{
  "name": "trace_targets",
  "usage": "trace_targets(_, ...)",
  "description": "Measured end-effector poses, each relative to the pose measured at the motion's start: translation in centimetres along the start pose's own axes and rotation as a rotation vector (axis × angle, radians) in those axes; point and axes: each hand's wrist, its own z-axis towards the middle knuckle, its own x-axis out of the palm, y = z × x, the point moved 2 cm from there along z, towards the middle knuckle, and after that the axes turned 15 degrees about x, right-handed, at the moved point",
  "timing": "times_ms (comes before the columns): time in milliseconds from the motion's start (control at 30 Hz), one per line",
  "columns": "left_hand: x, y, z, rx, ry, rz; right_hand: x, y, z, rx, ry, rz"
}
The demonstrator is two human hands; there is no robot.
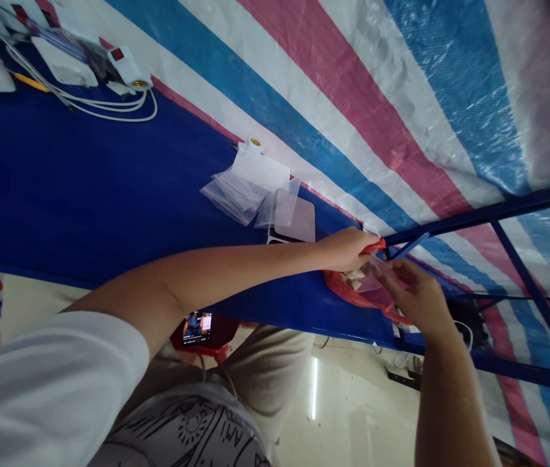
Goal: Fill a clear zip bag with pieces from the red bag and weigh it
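At the right end of the blue table, a red plastic bag point(347, 290) lies with its mouth open and several pale pieces point(354, 277) inside. My left hand point(347, 249) is closed on the bag's upper rim. Over the bag's right side, my right hand point(414, 292) pinches a small clear plastic bag point(376, 263) between thumb and fingers. What the small bag contains, if anything, I cannot make out. To the left of my left hand is a white-and-grey digital scale point(296, 217), partly covered by clear zip bags point(236, 194).
White devices and coiled cable point(131, 118) sit at the far left of the blue table point(85, 188). A blue metal frame point(450, 217) stands at the right against a striped tarp point(353, 84). A phone point(198, 326) rests on a red stool point(221, 337) below the table.
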Motion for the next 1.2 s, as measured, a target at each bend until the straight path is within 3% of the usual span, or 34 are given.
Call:
trace_targets(167, -0.1, -0.1, 0.0, -0.015, -0.008, -0.013, -0.3, -0.2, -0.5, 0.027, 0.043, -0.053)
trace_targets(333, -0.3, -0.4, -0.1, -0.03, -0.02, -0.016, -0.7, -0.1, -1.0, -0.059, -0.056, -0.022)
trace_targets(533, 0.0, -0.3, 0.0, -0.035, -0.026, 0.02, -0.1, -0.2, -1.0, -0.175, 0.006, -0.061)
trace_targets(633, 0.3, -0.3, 0.1, -0.023, -0.018, 0.033, 0.3, 0.1, -0.8, -0.204, -0.041, -0.109)
trace_targets(933, 0.2, -0.4, 0.1, -0.029, -0.028, -0.026, 0.5, 0.5, 0.6, -0.056, -0.117, -0.13)
trace_targets(1067, -0.3, -0.5, 0.6, -0.165, -0.143, -0.221, -0.2, -0.6, 1.4, 0.045, -0.148, -0.083)
trace_targets(1200, -0.2, -0.9, 1.3, -0.309, -0.287, -0.733, -1.4, -0.8, 1.8, 0.13, -0.206, -0.057)
